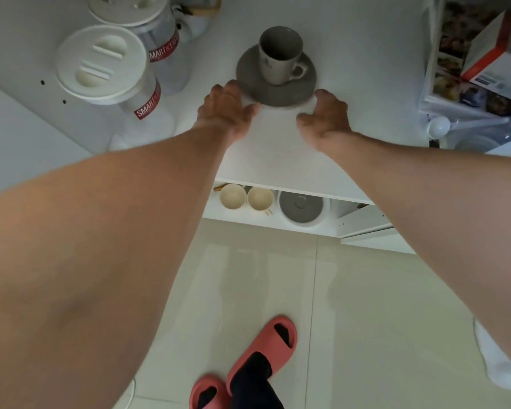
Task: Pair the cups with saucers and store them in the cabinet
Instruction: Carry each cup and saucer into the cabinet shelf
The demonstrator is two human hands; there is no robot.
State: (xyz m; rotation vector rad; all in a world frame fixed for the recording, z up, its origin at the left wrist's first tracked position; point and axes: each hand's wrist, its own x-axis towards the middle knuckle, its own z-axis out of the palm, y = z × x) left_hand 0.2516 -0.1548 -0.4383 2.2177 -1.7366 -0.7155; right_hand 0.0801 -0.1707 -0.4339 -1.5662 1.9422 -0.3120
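A grey cup (279,56) on a grey saucer (275,81) is being flanked by two hands on the white counter (278,149).

The cup is being carried upright by the saucer, handle turned right, in the middle of the counter, back from its front edge. The left hand (227,109) is being held at the saucer's left rim and the right hand (326,115) at its right rim, fingers (250,109) loosely spread and closed on nothing; actual contact cannot be told. Two lidded white canisters (106,69) are being kept toward the counter's back left corner. On the shelf (278,222) below the front edge, two cream cups (245,197) and a second grey saucer (301,207) are being stored.
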